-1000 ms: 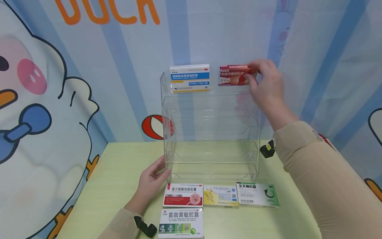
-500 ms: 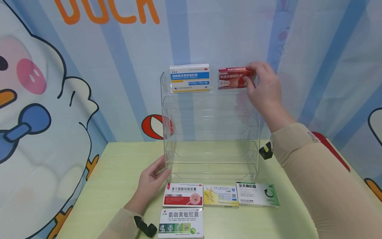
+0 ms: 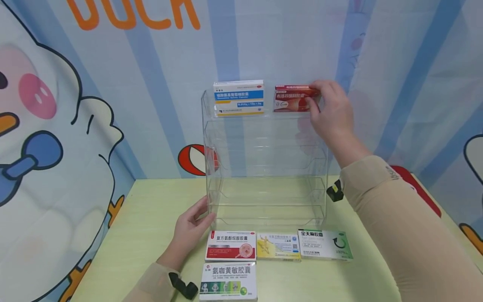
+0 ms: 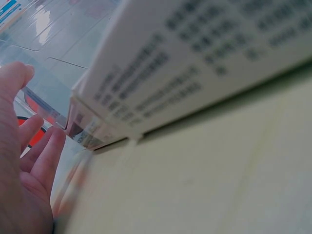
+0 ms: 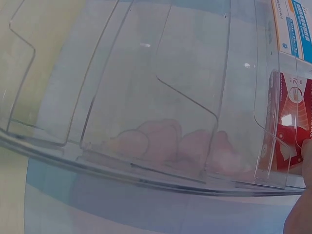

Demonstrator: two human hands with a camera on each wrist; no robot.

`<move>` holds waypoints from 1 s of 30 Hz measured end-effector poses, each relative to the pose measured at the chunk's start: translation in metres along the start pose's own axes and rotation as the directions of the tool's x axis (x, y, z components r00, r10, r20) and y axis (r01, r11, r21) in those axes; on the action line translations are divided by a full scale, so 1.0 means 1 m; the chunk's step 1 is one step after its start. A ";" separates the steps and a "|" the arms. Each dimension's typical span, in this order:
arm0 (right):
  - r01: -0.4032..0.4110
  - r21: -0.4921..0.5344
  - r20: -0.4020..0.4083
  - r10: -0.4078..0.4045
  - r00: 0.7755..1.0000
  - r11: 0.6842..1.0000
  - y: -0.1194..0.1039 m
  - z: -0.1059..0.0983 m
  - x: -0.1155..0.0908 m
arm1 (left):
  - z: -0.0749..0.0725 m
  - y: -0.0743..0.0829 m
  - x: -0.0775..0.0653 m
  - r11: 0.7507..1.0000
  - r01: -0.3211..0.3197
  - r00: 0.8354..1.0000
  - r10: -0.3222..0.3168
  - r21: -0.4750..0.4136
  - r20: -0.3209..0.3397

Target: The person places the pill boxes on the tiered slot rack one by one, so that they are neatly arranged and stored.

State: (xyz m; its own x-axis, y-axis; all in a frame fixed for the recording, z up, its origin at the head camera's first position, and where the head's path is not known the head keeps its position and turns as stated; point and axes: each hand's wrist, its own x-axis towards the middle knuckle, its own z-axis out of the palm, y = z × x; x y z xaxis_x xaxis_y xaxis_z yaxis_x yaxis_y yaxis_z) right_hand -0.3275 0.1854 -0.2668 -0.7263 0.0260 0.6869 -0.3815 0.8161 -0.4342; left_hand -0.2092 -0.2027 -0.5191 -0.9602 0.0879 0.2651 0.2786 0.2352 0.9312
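In the head view, my right hand (image 3: 333, 111) pinches the right end of a red medicine box (image 3: 289, 100) between thumb and fingers. The box stands in the top tier of a clear acrylic display rack (image 3: 264, 205), right of a white-and-blue medicine box (image 3: 239, 98). In the right wrist view, the red box (image 5: 295, 107) shows behind the clear front, with part of my thumb at the edge. My left hand (image 3: 192, 224) rests against the rack's lower left side. Its fingers (image 4: 51, 156) look fairly straight in the left wrist view.
Before the rack lie a red-and-white box (image 3: 231, 245), a yellow-and-white box (image 3: 278, 247), a green-and-white box (image 3: 325, 245) and a larger white-and-green box (image 3: 228, 282). The pale table (image 3: 151, 214) meets a cartoon-printed backdrop (image 3: 158, 105). Black wrist cameras sit on both sleeves.
My right hand has moved slightly down and left with the red box, which now sits a little lower in the top tier. The left hand stays at the rack's side.
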 end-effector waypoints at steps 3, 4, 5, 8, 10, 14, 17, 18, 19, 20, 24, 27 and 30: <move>0.009 -0.001 0.001 -0.009 1.000 1.000 0.000 0.000 0.001 | 0.000 0.000 0.000 1.000 0.000 1.000 0.000 -0.001 -0.003; 0.007 0.001 0.005 -0.007 1.000 1.000 0.000 -0.001 0.001 | 0.000 0.000 0.000 1.000 0.000 1.000 -0.001 -0.007 -0.004; 0.006 0.003 0.010 -0.006 1.000 1.000 0.001 -0.001 0.001 | 0.000 0.000 0.000 1.000 0.002 1.000 -0.002 -0.010 -0.003; 0.006 0.020 0.012 -0.007 1.000 1.000 0.002 -0.003 0.001 | 0.000 0.001 0.000 1.000 0.007 1.000 -0.008 -0.021 -0.002; 0.009 0.035 0.006 -0.009 1.000 0.999 0.002 -0.004 0.000 | 0.000 0.001 0.000 1.000 0.008 1.000 -0.008 -0.025 -0.002; 0.020 0.076 -0.028 -0.018 0.999 0.997 0.003 -0.005 -0.003 | 0.000 0.001 0.000 1.000 0.002 1.000 -0.002 -0.029 -0.006; 0.019 0.102 -0.051 -0.014 0.999 0.995 0.002 -0.005 -0.009 | 0.001 0.001 0.001 1.000 -0.001 1.000 0.001 -0.027 -0.009; 0.025 0.111 -0.064 -0.018 0.998 0.993 0.002 -0.004 -0.012 | 0.002 0.001 0.001 1.000 0.001 1.000 -0.001 -0.026 -0.009; 0.034 0.122 -0.080 -0.024 0.997 0.992 0.001 -0.004 -0.015 | 0.002 0.001 0.001 1.000 0.003 1.000 -0.003 -0.025 -0.008; 0.042 0.134 -0.096 -0.029 0.995 0.990 0.001 -0.004 -0.018 | 0.003 0.001 0.001 1.000 0.005 1.000 -0.005 -0.022 -0.006; 0.107 0.167 -0.175 -0.077 0.981 0.980 -0.001 0.000 -0.034 | 0.004 0.001 0.001 1.000 0.020 1.000 -0.020 -0.008 0.002; 0.157 0.202 -0.209 -0.114 0.971 0.967 -0.004 0.004 -0.047 | 0.003 0.002 0.000 1.000 0.027 1.000 -0.027 -0.004 -0.010; 0.206 0.221 -0.222 -0.157 0.962 0.953 -0.008 0.007 -0.059 | 0.003 0.004 0.000 1.000 0.021 1.000 -0.021 -0.006 -0.011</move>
State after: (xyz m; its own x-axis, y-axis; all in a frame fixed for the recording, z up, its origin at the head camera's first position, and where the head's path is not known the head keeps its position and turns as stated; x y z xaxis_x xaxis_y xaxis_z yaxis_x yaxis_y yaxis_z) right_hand -0.2853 0.1730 -0.3083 -0.5125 0.0253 0.8583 -0.6398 0.6554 -0.4014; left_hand -0.2077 -0.1991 -0.5164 -0.9661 0.0723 0.2479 0.2580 0.2308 0.9382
